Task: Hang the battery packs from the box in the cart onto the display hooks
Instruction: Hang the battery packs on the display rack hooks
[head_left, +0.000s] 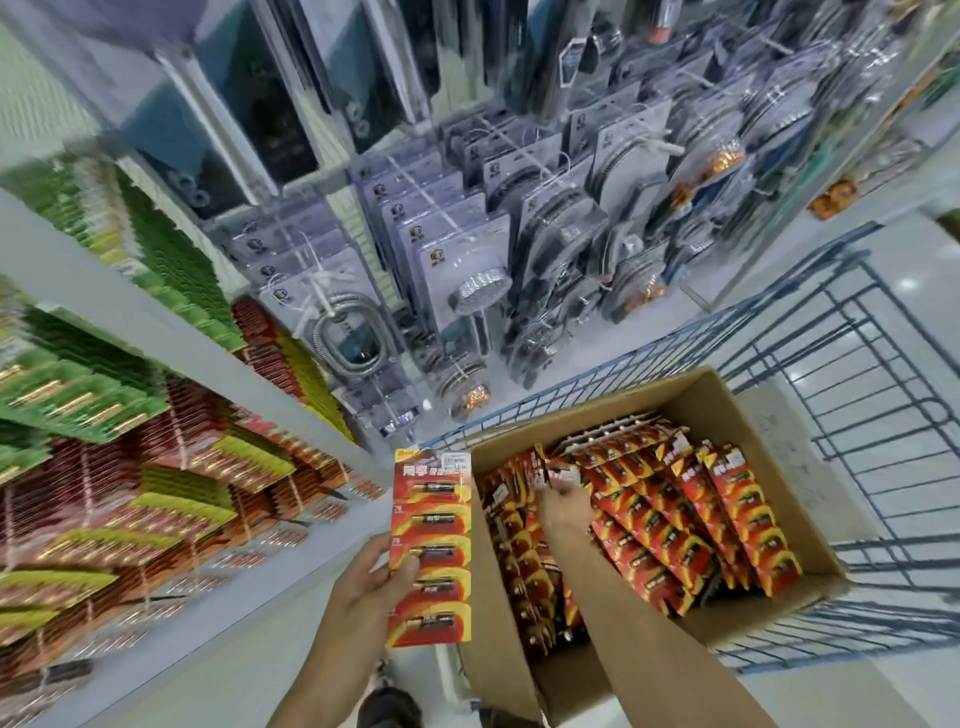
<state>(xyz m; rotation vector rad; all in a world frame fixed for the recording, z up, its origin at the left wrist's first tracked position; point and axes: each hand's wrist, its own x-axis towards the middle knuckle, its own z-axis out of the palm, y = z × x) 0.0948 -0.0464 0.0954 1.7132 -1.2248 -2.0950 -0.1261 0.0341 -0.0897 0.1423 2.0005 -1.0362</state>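
Picking step. Our left hand (375, 576) clamps battery strip (432, 545) beside cardboard box (748, 397) in cart (878, 374); right hand (563, 501) pinches another pack (543, 467) inside. Next we lift it clear, find free hook on display (156, 493).

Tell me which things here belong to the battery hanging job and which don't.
Job: left hand holding strip; right hand gripping pack; box; cart; battery display.
Not: shower heads; hoses.

Bright even light; motion-blurred, edges warped.
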